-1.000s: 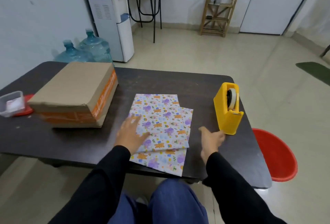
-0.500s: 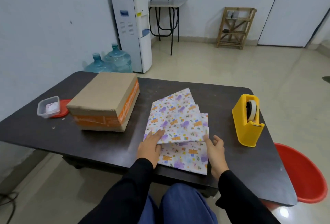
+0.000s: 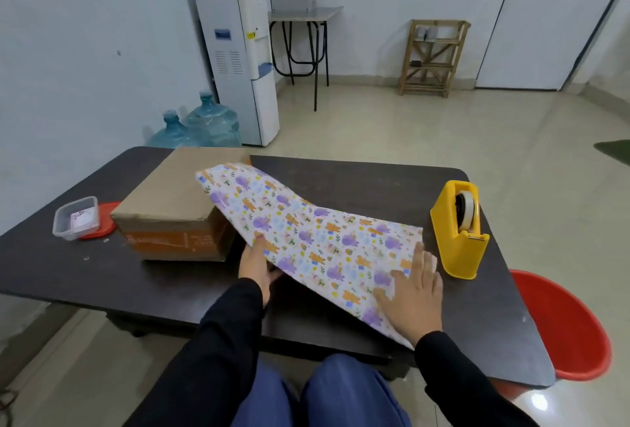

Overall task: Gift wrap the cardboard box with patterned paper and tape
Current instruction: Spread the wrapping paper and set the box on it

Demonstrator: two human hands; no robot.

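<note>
Both hands are on the paper (image 3: 306, 239). The left hand (image 3: 256, 264) pinches its left edge, thumb on the printed side and fingers underneath, and holds that side raised. The right hand (image 3: 414, 297) lies flat with its fingers spread, pressing the near right part down on the desk (image 3: 358, 181). The sheet (purple and orange figures on white) slopes up from the right hand toward the box (image 3: 170, 201), and its far end overlaps the box's right top edge in view; whether they touch cannot be told.

The box stands closed on the left half of the desk, plain brown on top with orange print on its front. A yellow tape dispenser (image 3: 458, 232) stands upright just beside the paper's right edge, holding a roll. Left of the box, a clear tub (image 3: 75, 217) sits by a red lid (image 3: 104, 227).

The desk is dark and matte with rounded corners and a few pale specks. A red basin (image 3: 566, 327) sits on the pale tiled floor by its right corner. Against the white walls stand a water cooler (image 3: 238, 62), two blue bottles (image 3: 204, 123), a small table (image 3: 303, 14), a wooden rack (image 3: 433, 55) and a white door (image 3: 545, 17).
</note>
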